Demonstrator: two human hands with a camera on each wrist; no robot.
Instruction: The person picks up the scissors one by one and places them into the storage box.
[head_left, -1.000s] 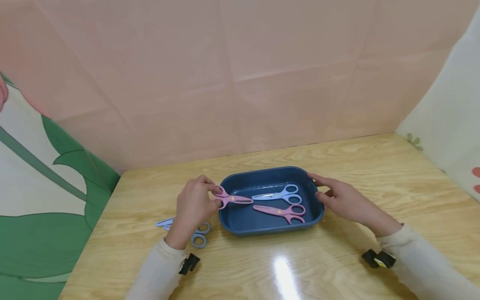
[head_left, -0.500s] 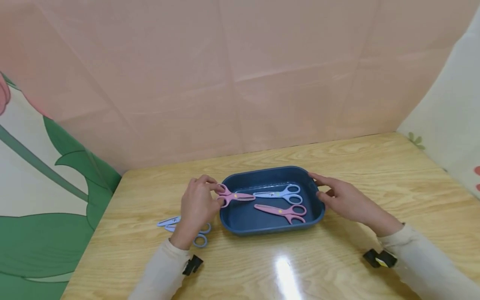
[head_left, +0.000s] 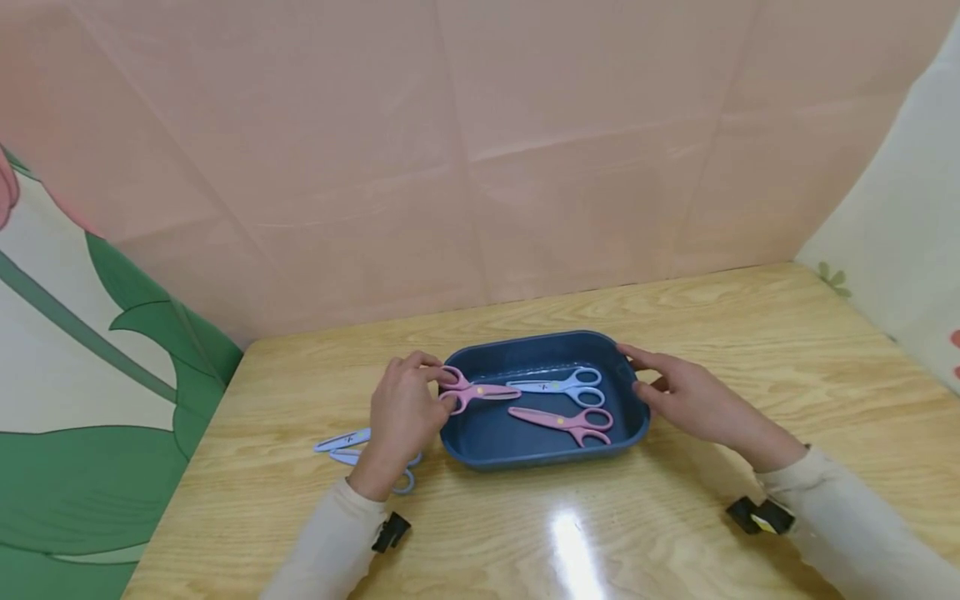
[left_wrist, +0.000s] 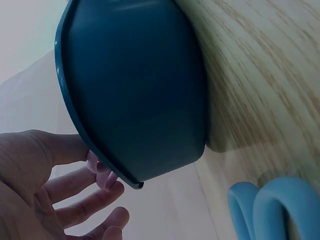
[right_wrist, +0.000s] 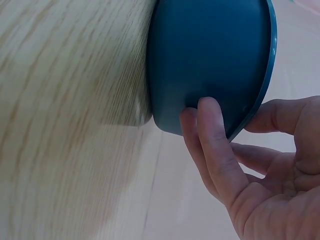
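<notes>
In the head view my left hand (head_left: 408, 408) pinches a pair of pink scissors (head_left: 480, 392) by the finger loops. Its blades point right, over the left end of a dark blue tray (head_left: 480, 440). The left wrist view shows only part of the pink handle (left_wrist: 104, 176) by the tray rim. Inside the tray lie light blue scissors (head_left: 567, 385) and a second pair of pink scissors (head_left: 561, 422), loops to the right. My right hand (head_left: 686, 396) grips the tray's right end, with fingers against the outer wall (right_wrist: 215, 65) in the right wrist view.
More light blue scissors (head_left: 342, 440) lie on the wooden table (head_left: 480, 533), left of the tray and partly hidden under my left wrist. Their loops (left_wrist: 280, 205) appear in the left wrist view. A pink sheet (head_left: 480, 167) stands behind the table.
My left hand has moved slightly right with the pink scissors, whose blades now reach farther over the tray. The right hand keeps its grip on the tray end.
</notes>
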